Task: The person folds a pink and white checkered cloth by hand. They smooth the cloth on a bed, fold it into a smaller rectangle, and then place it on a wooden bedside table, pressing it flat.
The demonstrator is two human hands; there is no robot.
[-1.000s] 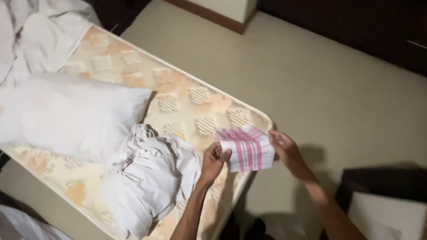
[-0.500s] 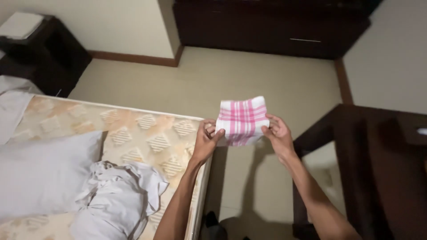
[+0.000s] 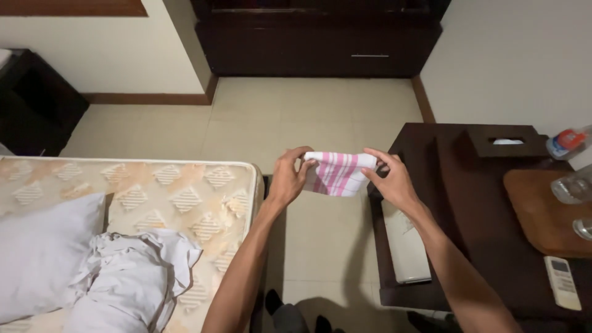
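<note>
1. The mattress, bare and patterned in cream and orange, fills the lower left; a white pillow and a crumpled white garment lie on it.
2. A dark wooden desk stands at the right, and a dark cabinet runs along the far wall.
3. The folded cloth, white with pink and red checks, is held in the air over the tiled floor, between the mattress and the desk. Its top edge is pulled straight and its lower part hangs in a soft fold.
4. The left hand pinches the cloth's left top corner, thumb and fingers closed on it.
5. The right hand grips the right top corner, fingers closed round the fabric.
6. A dark tissue box sits at the back of the desk, with white tissue showing in its slot.
7. A round wooden tray holds clear glassware at the frame's right edge.
8. A flat white rectangular object lies on the desk's near left side.
9. A white remote control lies near the tray.
10. A small clear bottle with a red and blue label lies beside the tissue box.
</note>
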